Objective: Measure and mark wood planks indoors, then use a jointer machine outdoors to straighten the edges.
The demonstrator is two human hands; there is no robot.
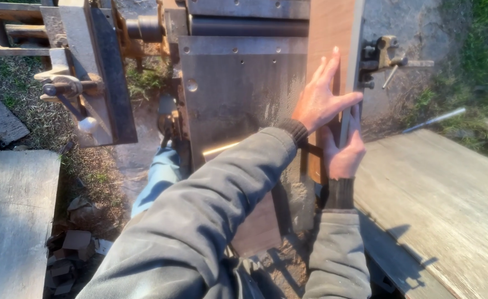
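Fingers of the left hand press flat on the board; right hand grips its edge, best kept against the fence.

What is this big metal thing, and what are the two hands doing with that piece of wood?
This one picture comes from a camera worn on a person's head, looking down at their own arms in grey sleeves. The big grey thing is a woodworking machine with a flat metal table, standing outdoors on grass and dirt. A reddish-brown wooden board lies on the table against an upright metal guide rail. The left hand presses flat on the board, fingers spread. The right hand has its grip around the board's near edge. A wide wooden plank lies to the right, and small wood scraps sit on the ground at lower left.
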